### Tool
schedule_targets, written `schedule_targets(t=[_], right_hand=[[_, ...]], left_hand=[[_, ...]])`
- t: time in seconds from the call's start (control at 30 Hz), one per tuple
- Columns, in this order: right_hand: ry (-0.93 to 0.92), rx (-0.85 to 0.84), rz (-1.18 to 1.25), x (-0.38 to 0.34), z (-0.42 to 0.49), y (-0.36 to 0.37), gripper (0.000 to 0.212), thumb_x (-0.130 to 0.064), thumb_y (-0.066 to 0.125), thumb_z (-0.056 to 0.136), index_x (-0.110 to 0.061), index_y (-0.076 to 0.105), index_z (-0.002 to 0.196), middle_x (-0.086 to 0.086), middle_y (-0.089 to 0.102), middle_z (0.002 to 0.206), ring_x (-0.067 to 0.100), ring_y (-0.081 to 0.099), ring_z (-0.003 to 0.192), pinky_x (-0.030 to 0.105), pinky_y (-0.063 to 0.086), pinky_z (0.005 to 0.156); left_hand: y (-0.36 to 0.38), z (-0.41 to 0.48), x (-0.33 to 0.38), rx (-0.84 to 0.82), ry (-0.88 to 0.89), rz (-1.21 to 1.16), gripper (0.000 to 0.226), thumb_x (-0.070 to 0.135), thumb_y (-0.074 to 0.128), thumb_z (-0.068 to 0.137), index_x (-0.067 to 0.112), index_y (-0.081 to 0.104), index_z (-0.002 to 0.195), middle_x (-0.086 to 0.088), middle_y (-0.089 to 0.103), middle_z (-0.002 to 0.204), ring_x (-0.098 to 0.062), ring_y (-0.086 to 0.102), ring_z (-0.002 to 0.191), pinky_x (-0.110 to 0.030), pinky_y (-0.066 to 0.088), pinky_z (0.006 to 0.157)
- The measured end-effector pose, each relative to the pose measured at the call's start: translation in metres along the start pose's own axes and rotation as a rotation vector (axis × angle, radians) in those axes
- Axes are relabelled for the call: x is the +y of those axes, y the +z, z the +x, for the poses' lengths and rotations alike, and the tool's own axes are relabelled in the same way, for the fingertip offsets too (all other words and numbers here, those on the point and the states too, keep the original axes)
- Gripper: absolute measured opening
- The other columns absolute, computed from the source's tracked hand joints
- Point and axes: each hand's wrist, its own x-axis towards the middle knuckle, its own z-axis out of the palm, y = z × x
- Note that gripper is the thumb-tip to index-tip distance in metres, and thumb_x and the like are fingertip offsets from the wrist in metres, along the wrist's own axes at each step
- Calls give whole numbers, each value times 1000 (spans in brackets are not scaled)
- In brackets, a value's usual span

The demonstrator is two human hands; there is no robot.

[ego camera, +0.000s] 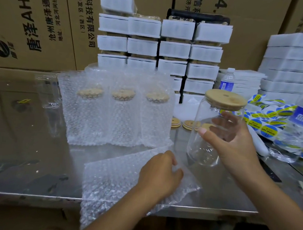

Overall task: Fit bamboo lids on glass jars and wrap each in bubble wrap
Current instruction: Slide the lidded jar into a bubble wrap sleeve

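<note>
Right hand: the right hand (234,147) grips a tall clear glass jar (201,150) round its middle, thumb on the near side and fingers seen through the glass on the far side.
Jar: it carries a round pale bamboo lid (226,100) seated on its mouth. It sits right of centre over the steel tabletop (36,160). I cannot tell whether its base touches the surface.
Left hand: the left hand (159,173) lies knuckles up on a flat clear bubble-wrap sheet (110,180), fingers curled down onto its right end. I read that as a pinch.
Wrap: the bubble-wrap sheet lies along the front edge of the tabletop, and its near part hangs over that edge.
Key relation: the glass jar is just right of the left hand. Its long axis is tilted, with the lid up and away to the right and the base down toward the wrap's right end. The base is the end nearer the wrap, so I would bring it in base first with the right hand while the left hand steadies the sheet.
Progress: three bubble-wrapped lidded jars (120,116) stand in a row behind the sheet. A bare clear jar (50,93) stands toward the back left.
Spare lids: loose bamboo lids (187,124) lie behind the held jar.
Risk: smooth glass held one-handed and tilted could slip.
</note>
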Motion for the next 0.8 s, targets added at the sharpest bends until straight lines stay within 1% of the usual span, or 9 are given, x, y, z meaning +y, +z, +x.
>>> schedule_targets(t=[0.1,0.2,0.3,0.4,0.43,0.57,0.63,0.73,0.8], right_hand=[[-1,5,-19,5,3,-2,90,-49,91,43,-29,47,119,-7,60,116,9,62,106,40,51,94],[-4,5,11,6,3,-4,88,-55,78,41,-27,48,119,-4,61,117,11,62,107,40,51,94],[6,13,96,6,2,-4,84,-52,77,42,-25,49,117,1,61,118,14,64,107,36,53,91],[16,26,189,3,3,-2,72,-47,77,45,-28,51,109,3,63,117,10,68,96,16,53,75],[21,29,218,2,4,-2,71,-46,77,46,-27,52,110,5,63,117,9,69,93,16,53,74],[35,22,264,-2,5,0,80,-45,77,45,-20,51,116,10,62,119,11,68,90,36,51,91],[49,-13,230,-4,3,2,78,-47,77,43,-24,52,113,7,63,118,12,68,93,33,51,88],[70,-89,186,-8,0,8,80,-48,75,42,-26,52,115,0,65,115,1,69,87,13,50,69],[81,-112,164,-11,-2,12,88,-51,75,40,-23,52,120,-2,66,114,0,68,88,8,47,62]], left_hand=[[4,0,3,3,3,161,29,48,57,87,22,54,98,2,61,95,-19,57,88,-30,39,65],[6,4,1,3,-12,219,26,45,55,89,20,58,96,0,64,95,-21,60,88,-31,44,69],[3,3,-4,21,-22,193,20,36,52,91,19,64,89,0,67,88,-21,63,82,-33,52,73],[-4,0,-9,49,-18,7,19,32,55,90,22,66,77,5,66,75,-14,63,72,-27,51,64],[-7,0,-11,52,-21,-94,18,31,57,89,25,65,74,7,63,69,-10,61,67,-24,48,60],[-16,-6,-15,57,-37,-469,17,28,63,90,24,66,73,12,53,57,2,48,47,-11,36,49],[-20,-10,-14,71,-27,-564,17,28,63,90,21,68,75,12,53,57,3,47,49,-9,37,50],[-26,-14,-12,138,-18,-631,16,29,64,89,23,69,75,11,60,65,3,53,60,-7,40,58],[-31,-15,-11,195,-13,-655,14,29,65,88,22,69,77,9,66,75,-1,58,70,-4,41,63]])
